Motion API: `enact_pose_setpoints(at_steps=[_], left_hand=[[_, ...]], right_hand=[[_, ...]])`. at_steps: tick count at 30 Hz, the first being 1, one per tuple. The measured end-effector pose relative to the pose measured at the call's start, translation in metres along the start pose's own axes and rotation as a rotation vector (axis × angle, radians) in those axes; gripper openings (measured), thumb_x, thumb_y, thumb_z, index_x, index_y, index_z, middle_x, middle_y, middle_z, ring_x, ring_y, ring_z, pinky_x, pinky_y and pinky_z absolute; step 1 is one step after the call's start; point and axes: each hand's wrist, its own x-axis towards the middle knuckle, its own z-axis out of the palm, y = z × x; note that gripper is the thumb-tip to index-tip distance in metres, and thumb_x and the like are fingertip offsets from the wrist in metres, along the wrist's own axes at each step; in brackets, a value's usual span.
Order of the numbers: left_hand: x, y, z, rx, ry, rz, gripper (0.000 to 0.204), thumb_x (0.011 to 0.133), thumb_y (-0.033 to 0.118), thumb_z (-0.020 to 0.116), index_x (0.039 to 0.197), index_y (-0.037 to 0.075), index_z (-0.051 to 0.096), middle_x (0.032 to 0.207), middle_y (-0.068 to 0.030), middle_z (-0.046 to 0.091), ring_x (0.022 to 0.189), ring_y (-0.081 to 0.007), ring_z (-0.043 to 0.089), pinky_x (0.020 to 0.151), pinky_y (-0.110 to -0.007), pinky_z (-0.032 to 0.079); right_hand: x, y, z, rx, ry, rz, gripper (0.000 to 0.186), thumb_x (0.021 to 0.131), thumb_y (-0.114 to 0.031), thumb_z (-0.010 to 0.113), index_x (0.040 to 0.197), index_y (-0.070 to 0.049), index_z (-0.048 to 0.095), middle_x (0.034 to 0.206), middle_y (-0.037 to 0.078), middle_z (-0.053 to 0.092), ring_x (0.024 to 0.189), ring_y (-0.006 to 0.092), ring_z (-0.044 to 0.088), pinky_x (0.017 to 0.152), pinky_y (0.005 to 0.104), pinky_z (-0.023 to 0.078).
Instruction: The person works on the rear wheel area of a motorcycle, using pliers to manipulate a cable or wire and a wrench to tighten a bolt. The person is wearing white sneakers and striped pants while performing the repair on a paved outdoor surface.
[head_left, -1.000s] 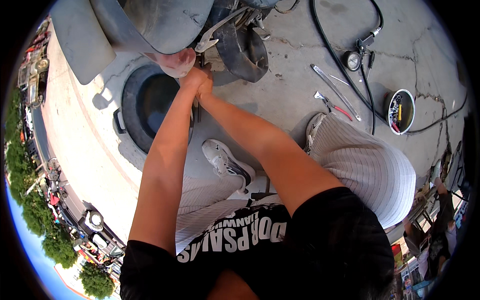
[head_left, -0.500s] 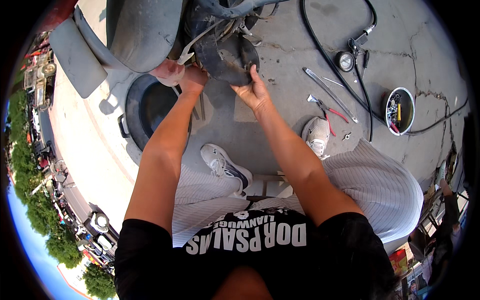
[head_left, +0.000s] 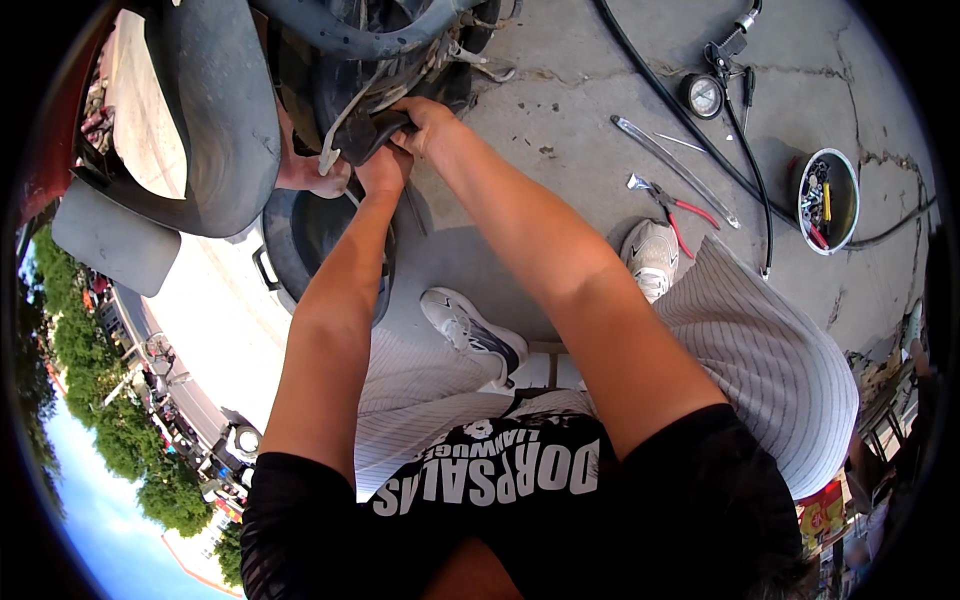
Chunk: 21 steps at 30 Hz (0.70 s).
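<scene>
Both hands are at the underside of a vehicle with grey plastic fenders (head_left: pixel 225 120). My left hand (head_left: pixel 383 170) has its fingers curled at the lower edge of a black rubber piece (head_left: pixel 362 135). My right hand (head_left: pixel 428 125), just above and to its right, grips the same piece, fingers partly hidden. A pale metal bracket (head_left: pixel 340 118) runs down beside the rubber, next to a dirty pinkish part (head_left: pixel 320 180). Below these sits a black tub with handles (head_left: pixel 282 255), partly hidden by my left forearm.
On the cracked concrete at right lie a hose with a pressure gauge (head_left: pixel 702 97), long metal levers (head_left: pixel 675 170), red-handled pliers (head_left: pixel 680 210) and a round bucket of small parts (head_left: pixel 828 200). My sneakers (head_left: pixel 470 330) are below my hands. Parked vehicles and trees line the far left.
My right hand has moved up and left with the rubber piece, whose lower end is now folded between my hands. The fenders appear shifted left and down as the view moved.
</scene>
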Motion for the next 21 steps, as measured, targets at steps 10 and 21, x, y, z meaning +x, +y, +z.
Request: enact_pose_setpoints(at_steps=[10, 21], left_hand=[[-0.003, -0.014, 0.018, 0.039, -0.002, -0.043, 0.031, 0.079, 0.036, 0.057, 0.095, 0.01, 0.065, 0.096, -0.0159, 0.065, 0.092, -0.0354, 0.06, 0.076, -0.044, 0.048], [-0.004, -0.012, 0.014, 0.002, -0.097, -0.218, 0.034, 0.08, 0.04, 0.055, 0.094, 0.011, 0.065, 0.095, -0.0172, 0.065, 0.091, -0.0374, 0.061, 0.077, -0.045, 0.049]], right_hand=[[0.009, 0.015, -0.008, 0.128, -0.111, -0.064, 0.023, 0.082, 0.0, 0.061, 0.104, -0.001, 0.056, 0.108, 0.013, 0.059, 0.094, 0.0287, 0.059, 0.076, 0.0417, 0.05], [-0.013, 0.016, -0.003, 0.105, -0.21, -0.187, 0.021, 0.086, 0.0, 0.057, 0.107, -0.001, 0.053, 0.106, 0.015, 0.058, 0.091, 0.0302, 0.058, 0.077, 0.0468, 0.051]])
